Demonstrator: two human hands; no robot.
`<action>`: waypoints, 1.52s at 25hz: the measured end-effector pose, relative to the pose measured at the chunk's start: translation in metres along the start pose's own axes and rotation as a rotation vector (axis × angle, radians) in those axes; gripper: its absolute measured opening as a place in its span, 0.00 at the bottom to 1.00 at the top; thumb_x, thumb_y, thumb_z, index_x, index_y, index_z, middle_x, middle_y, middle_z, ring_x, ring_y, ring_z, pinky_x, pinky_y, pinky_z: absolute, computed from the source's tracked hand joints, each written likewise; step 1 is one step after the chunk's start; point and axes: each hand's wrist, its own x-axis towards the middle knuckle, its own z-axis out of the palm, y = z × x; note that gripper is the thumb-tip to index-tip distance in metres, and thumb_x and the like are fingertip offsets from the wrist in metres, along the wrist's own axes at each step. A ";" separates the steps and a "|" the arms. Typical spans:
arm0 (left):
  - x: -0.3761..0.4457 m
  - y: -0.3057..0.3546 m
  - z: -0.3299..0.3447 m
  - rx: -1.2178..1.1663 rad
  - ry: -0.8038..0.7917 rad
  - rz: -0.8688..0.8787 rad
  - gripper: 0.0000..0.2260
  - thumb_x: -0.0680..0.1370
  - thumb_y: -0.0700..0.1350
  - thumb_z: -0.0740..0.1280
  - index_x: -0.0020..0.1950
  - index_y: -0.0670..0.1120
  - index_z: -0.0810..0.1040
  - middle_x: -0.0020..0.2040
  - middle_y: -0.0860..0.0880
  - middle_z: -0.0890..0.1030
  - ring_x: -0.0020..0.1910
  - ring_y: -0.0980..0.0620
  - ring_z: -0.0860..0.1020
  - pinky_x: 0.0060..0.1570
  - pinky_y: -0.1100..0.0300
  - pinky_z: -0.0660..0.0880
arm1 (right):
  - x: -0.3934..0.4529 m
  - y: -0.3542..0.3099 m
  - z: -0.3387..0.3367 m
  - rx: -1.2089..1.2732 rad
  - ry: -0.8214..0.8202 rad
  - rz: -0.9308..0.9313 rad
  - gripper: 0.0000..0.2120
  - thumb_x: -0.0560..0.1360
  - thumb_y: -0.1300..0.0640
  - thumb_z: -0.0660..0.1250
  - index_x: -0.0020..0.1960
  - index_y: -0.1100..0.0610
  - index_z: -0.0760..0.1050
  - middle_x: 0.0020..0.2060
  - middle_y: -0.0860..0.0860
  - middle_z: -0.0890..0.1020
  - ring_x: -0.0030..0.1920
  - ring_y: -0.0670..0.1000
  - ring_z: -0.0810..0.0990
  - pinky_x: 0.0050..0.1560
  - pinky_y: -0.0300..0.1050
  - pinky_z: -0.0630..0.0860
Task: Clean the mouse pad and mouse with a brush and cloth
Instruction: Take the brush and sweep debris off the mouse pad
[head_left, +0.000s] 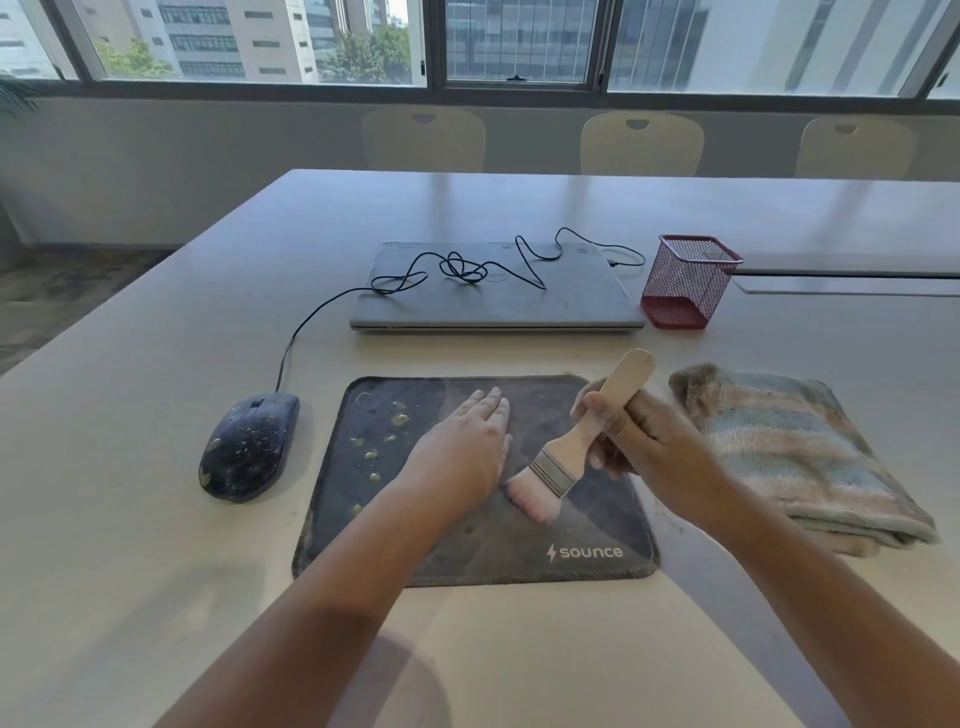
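While bristles of the paint brush (566, 452), gripped in the right hand (631, 431), touch the mouse pad (519, 556) mid-right, crumbs (384, 441) lying left beyond the flat, pressing left hand (470, 441); brush handle angled up-right; red mesh pen holder (685, 280) apparently empty.

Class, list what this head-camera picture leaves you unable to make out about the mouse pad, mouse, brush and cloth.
1. Mouse pad: the middle lies hidden under the left hand and forearm.
2. Brush: mid-handle is covered by the right hand.
3. Cloth: folded, so inner layers are hidden.
4. Mouse: specks too small to identify.
5. Mouse cable: plug too small to read.
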 end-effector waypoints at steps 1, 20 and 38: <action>0.000 0.000 0.000 -0.002 0.001 0.003 0.23 0.82 0.46 0.48 0.75 0.41 0.49 0.77 0.46 0.50 0.76 0.52 0.48 0.71 0.63 0.44 | -0.001 0.000 -0.001 -0.091 0.004 -0.008 0.13 0.72 0.45 0.58 0.41 0.54 0.74 0.23 0.48 0.75 0.24 0.46 0.70 0.26 0.36 0.67; 0.000 -0.001 0.001 -0.014 -0.010 -0.010 0.22 0.83 0.46 0.48 0.75 0.42 0.49 0.77 0.47 0.49 0.76 0.52 0.47 0.71 0.63 0.44 | 0.004 0.010 -0.042 -0.926 0.609 0.070 0.17 0.77 0.43 0.54 0.53 0.53 0.74 0.33 0.54 0.81 0.32 0.55 0.74 0.33 0.45 0.66; 0.001 -0.001 0.001 -0.036 -0.013 -0.019 0.22 0.82 0.46 0.48 0.75 0.42 0.50 0.77 0.47 0.49 0.76 0.53 0.47 0.71 0.63 0.45 | 0.008 0.014 -0.022 -0.090 0.198 0.140 0.10 0.71 0.47 0.65 0.46 0.49 0.81 0.32 0.49 0.83 0.25 0.44 0.73 0.24 0.35 0.65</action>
